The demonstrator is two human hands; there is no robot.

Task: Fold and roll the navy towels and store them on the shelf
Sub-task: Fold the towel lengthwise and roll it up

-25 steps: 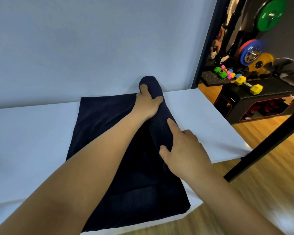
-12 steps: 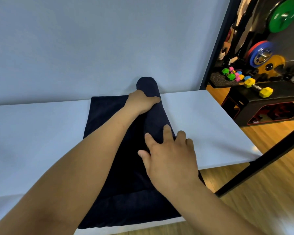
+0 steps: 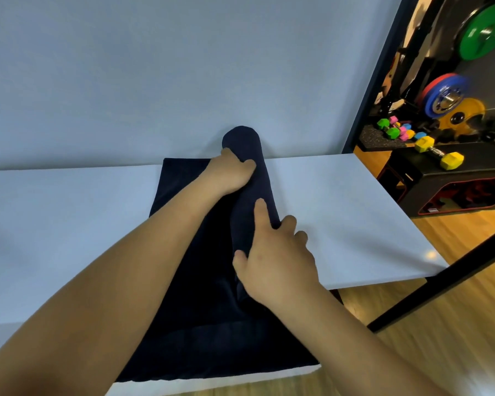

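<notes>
On the middle of the white table [image 3: 340,212], the navy towel [image 3: 200,324] lies partly rolled. A thick roll [image 3: 252,192] runs from the table's back edge toward its front edge. The flat, unrolled cloth spreads off it toward the table's left side, its near hem just short of the front edge.

The left hand [image 3: 229,172] is up at the back-edge end, fingers curled over the roll and clamped on it. The right hand [image 3: 275,264] sits nearer the table's front, thumb on one flank, fingers wrapped over the other, index finger laid along the top: a firm clasp there too.

So this reads as the rolling step, with plenty of flat towel left to take up. The next move, I'd say, calls for both hands turning the roll together toward the table's left side, with even pressure at both ends so it doesn't cone or slacken. The end by the table's front seems looser, so that's the one to watch.

Off the table's right side there's a yellow dumbbell [image 3: 437,154] and a green weight plate [image 3: 486,32], but no shelf I can pick out.
</notes>
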